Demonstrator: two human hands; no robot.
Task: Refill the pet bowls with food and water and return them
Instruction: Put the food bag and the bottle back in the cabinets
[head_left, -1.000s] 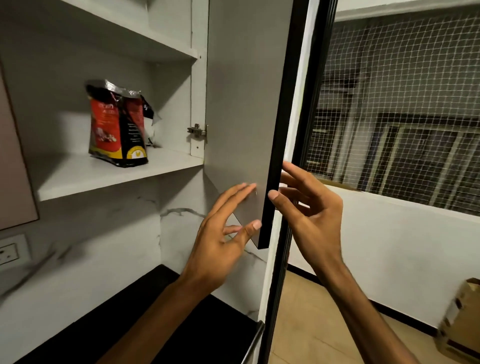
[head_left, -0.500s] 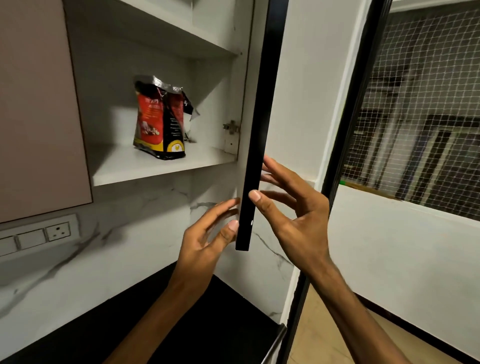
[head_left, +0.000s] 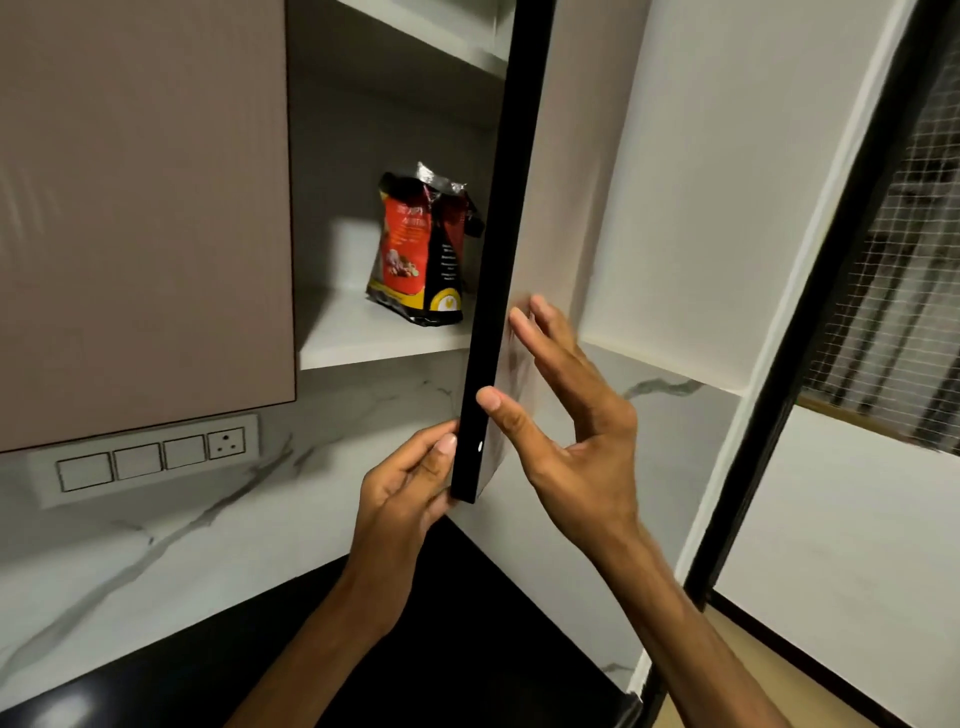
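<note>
A red and black pet food bag (head_left: 415, 260) with a crumpled open top stands upright on the white lower shelf (head_left: 358, 338) of a wall cabinet. The cabinet door (head_left: 498, 208) is seen almost edge-on, its black edge partly covering the bag. My left hand (head_left: 400, 499) is at the door's lower corner, thumb and fingertips touching the inner side of the edge. My right hand (head_left: 571, 431) presses straight fingers against the door's outer face, thumb on the black edge. No pet bowls are in view.
A closed brown cabinet door (head_left: 145, 208) hangs to the left, with a switch and socket panel (head_left: 156, 460) below it on the marble wall. A black counter (head_left: 441, 649) lies beneath. On the right are a black sliding door frame (head_left: 779, 364) and a netted window (head_left: 893, 260).
The cabinet door has swung from wide open towards the cabinet, now covering part of the bag. Both hands moved with it, and my view shifted left.
</note>
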